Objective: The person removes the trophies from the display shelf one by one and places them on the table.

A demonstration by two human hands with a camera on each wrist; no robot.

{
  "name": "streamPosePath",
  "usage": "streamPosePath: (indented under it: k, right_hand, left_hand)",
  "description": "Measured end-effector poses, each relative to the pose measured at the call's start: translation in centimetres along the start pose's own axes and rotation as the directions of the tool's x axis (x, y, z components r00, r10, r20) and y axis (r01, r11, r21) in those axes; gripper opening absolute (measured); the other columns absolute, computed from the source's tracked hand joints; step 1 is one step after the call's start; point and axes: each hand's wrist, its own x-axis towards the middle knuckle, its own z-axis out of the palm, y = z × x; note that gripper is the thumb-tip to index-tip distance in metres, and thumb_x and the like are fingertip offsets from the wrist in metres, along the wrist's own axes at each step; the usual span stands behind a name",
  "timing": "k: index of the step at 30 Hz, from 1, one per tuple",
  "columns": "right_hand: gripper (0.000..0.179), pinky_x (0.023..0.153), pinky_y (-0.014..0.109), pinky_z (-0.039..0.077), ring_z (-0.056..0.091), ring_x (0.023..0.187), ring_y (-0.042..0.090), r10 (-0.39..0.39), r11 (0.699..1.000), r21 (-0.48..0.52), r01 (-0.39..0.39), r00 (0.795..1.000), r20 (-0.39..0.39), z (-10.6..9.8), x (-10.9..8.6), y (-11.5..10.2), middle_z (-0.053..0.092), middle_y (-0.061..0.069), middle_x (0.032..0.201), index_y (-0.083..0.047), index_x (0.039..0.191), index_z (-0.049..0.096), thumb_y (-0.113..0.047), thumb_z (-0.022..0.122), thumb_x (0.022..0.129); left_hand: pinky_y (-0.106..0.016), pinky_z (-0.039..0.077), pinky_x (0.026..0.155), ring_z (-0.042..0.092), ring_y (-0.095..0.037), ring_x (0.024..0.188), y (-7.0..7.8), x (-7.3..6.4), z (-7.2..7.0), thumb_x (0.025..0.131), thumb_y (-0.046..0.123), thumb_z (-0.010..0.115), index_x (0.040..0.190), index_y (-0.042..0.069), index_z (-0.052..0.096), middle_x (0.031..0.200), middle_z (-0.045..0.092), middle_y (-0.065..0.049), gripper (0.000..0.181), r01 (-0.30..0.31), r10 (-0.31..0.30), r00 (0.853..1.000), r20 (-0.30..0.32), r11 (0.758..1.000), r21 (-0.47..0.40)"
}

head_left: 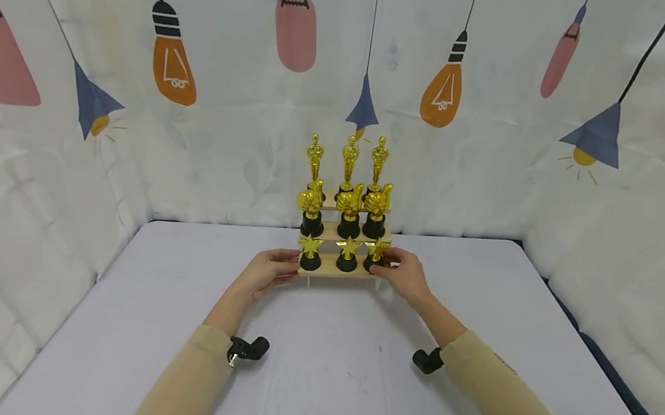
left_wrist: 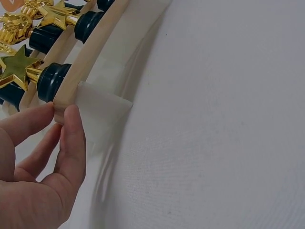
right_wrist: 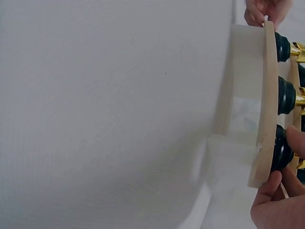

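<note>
A three-tier wooden display stand [head_left: 332, 266] holds gold trophies with black bases. Three star trophies are on the lowest tier, three thumbs-up trophies [head_left: 351, 203] on the middle one, and three gold figure statuettes [head_left: 349, 158] on top. My left hand [head_left: 266, 272] pinches the left end of the lowest shelf [left_wrist: 71, 88], beside the left star trophy [left_wrist: 53, 81]. At the other end, my right hand [head_left: 407, 276] grips the black base of the right star trophy [right_wrist: 282, 150], which stands on the shelf. Its gold star is mostly out of frame in the right wrist view.
Beneath the stand spreads a white-covered table [head_left: 326, 371], and pale translucent supports [left_wrist: 102, 105] hold up the lowest shelf. Behind rises a white cloth backdrop [head_left: 221, 154] printed with lamps and bulbs. Each wrist carries a small black camera [head_left: 251, 347].
</note>
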Motion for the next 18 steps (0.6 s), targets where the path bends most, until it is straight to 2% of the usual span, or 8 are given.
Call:
streamPosePath:
  k: [18]
  right_hand:
    - [0.052, 0.095, 0.045, 0.054, 0.060, 0.118, 0.034, -0.006, 1.000, -0.023, 0.006, 1.000, 0.021, -0.47, -0.12, -0.20, 0.066, 0.018, 0.127, 0.004, 0.136, 0.061, -0.018, 0.080, 0.092]
  left_hand:
    - [-0.032, 0.059, 0.089, 0.068, -0.021, 0.101, -0.26, -0.02, -0.07, 0.098, -0.004, 0.065, 0.142, -0.009, 0.052, 0.129, 0.060, -0.020, 0.046, 0.002, -0.002, 1.000, 0.000, 1.000, 0.004]
